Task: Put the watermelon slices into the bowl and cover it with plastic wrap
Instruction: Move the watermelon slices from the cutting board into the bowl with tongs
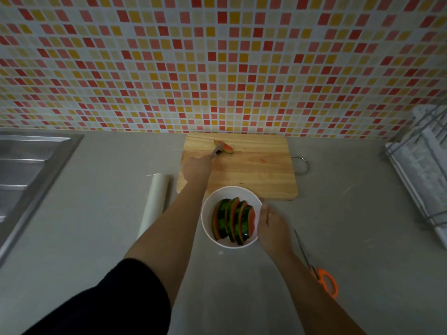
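Green-striped, red-fleshed watermelon slices [233,220] overlap; bowl [232,193] white.

Bowl [257,201] before cutting board [254,170], plastic-wrap roll [156,201] left.

Dim grey counter [96,238] beneath a red, orange and cream mosaic-tiled wall [217,64]

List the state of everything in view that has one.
bowl: uncovered, right hand grips rim
watermelon slices: in bowl, on edge
last slice: on cutting board, metal tool at it
left hand: holds metal tool
plastic wrap roll: untouched, lying on counter
scissors: closed, on counter
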A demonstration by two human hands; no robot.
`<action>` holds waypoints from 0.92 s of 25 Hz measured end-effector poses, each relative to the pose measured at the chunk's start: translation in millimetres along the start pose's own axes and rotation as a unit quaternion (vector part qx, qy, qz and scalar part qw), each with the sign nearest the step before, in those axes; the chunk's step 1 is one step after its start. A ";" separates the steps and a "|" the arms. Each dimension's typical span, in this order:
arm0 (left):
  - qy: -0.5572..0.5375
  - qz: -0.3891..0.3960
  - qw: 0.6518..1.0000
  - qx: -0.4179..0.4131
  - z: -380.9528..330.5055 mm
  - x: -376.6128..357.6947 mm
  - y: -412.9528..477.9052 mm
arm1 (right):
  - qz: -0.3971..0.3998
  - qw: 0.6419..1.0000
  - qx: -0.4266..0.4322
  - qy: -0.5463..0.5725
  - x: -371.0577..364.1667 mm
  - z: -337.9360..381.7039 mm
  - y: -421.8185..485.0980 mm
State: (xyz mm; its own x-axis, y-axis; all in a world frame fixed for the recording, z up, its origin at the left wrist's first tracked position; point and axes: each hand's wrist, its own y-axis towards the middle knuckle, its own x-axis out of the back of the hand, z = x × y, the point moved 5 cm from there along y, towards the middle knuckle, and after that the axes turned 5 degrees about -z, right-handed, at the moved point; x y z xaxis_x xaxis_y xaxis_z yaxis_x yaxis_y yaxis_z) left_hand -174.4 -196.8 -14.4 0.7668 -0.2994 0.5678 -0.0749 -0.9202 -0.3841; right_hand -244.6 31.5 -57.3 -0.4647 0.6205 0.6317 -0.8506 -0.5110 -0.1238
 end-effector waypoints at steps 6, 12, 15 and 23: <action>0.070 -0.015 0.995 -0.071 -17.9 2.6 4.1 | 0.003 1.000 0.004 -0.008 1.9 -0.7 0.0; 0.044 0.059 0.994 -0.087 3.5 86.2 -60.6 | -0.009 0.999 -0.026 0.036 3.1 0.3 -2.1; 0.152 0.124 0.970 -0.146 23.5 82.9 -96.1 | -0.016 0.999 -0.022 0.038 3.3 1.2 -2.2; 0.327 0.148 0.907 -0.221 15.5 29.6 -128.4 | -0.009 1.000 0.007 0.001 2.6 3.5 -1.9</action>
State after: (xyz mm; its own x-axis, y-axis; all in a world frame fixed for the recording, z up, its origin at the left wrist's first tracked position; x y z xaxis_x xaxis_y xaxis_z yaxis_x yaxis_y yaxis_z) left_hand -132.3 -83.7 40.4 0.1414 -0.5016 0.8534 -0.5747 -0.7436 -0.3418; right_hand -243.3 32.0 -52.8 -0.4495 0.6316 0.6317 -0.8554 -0.5080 -0.1008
